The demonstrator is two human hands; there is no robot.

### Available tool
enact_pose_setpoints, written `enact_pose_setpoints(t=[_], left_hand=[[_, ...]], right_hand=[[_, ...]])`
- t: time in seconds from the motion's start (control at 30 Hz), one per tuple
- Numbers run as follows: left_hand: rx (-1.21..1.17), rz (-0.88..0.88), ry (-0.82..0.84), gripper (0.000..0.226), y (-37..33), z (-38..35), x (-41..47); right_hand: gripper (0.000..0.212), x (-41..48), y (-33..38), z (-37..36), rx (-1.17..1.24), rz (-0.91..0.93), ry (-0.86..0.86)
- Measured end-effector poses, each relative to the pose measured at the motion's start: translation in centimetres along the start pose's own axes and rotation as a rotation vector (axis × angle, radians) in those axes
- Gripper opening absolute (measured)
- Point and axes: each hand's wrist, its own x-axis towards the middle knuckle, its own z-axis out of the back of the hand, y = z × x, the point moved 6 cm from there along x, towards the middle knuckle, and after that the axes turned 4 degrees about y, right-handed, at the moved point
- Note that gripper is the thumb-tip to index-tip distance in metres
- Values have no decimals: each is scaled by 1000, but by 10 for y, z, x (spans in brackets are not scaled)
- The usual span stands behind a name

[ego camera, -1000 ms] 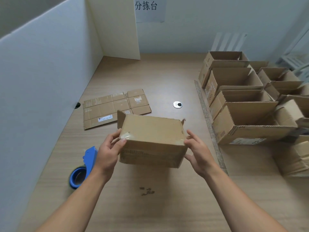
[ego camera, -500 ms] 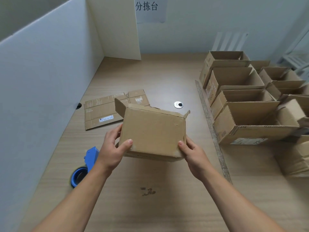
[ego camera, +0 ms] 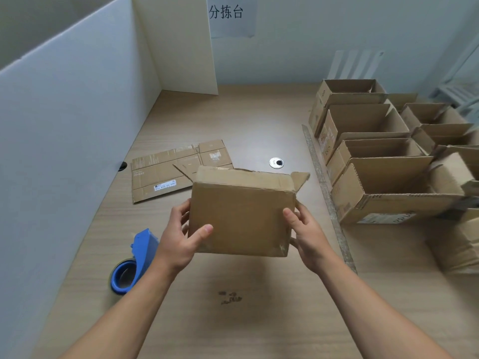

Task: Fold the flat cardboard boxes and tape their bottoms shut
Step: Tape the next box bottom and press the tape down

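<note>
Cardboard box (ego camera: 241, 218) is folded up and held in the air over the desk (ego camera: 259, 320), centre of view, loose flaps at its far end. Left hand (ego camera: 178, 244) grips the left edge, right hand (ego camera: 308, 237) the right edge. On each, the thumb lies on the near face and the fingers (ego camera: 291, 216) curl behind. Taped seam not visible from here.

Step looks like checking or turning the box. Next move is likely to park it with the open boxes (ego camera: 388, 187) on the right, then pull the flat cardboard (ego camera: 160, 174). Tape dispenser (ego camera: 134, 263) sits just beside the left wrist.
</note>
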Motion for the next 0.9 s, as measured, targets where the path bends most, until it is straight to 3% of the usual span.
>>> enact_pose_setpoints(t=[0.1,0.37,0.43,0.5,0.57,0.6,0.7,0.8,0.9], left_hand=[[-1,69,23,81,15,-2,-2],[33,180,37,83,41,6,-22],[17,167,-27,85,40,15,-25],[54,99,-158,79,30,26,-26],[294,-104,-295,70,5,35,-26],[426,-236,-319,65,-9,34,-25],[761,-384,-121,69,-29,13,-11],[1053,-207,137,70,-13,-10,1],[1023,-272,108,46,-11,-16,-1]], right_hand=[[58,-4,-5,2,19,-4,32],[89,-27,-27,19,-102,18,-41],[88,-29,-18,22,-123,70,-62],[70,-30,-3,23,-175,157,-81],[44,-32,20,23,-355,291,-131],[42,-33,32,20,-487,370,-160],[51,-32,59,-4,-917,616,-134],[63,-16,51,-28,-1215,542,55],[64,-5,36,-32,-1364,370,175]])
